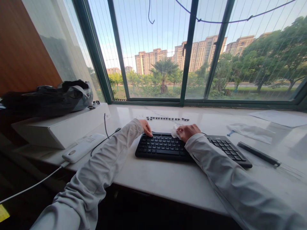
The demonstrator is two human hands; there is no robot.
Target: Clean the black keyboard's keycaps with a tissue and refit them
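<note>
One black keyboard point(165, 147), about a dozen dark caps point(166, 118) beyond. Right hand point(189, 132) pinches one white wipe point(175, 131); left hand point(145, 126), I cannot tell.

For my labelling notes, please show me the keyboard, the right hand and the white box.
Keyboard point(168, 147): head view, on its keys.
Right hand point(189, 131): head view, on its back.
White box point(59, 130): head view, on its front side.

Both arms reach forward and inward, covered to the wrists by light grey sleeves point(115, 156), the left one heavily creased below the elbow. The left hand point(145, 127) tips downward, fingers bent and pointing low to the right. The right hand point(188, 132) is turned inward, knuckles up, its fingertips drawn together in a pinch.
</note>
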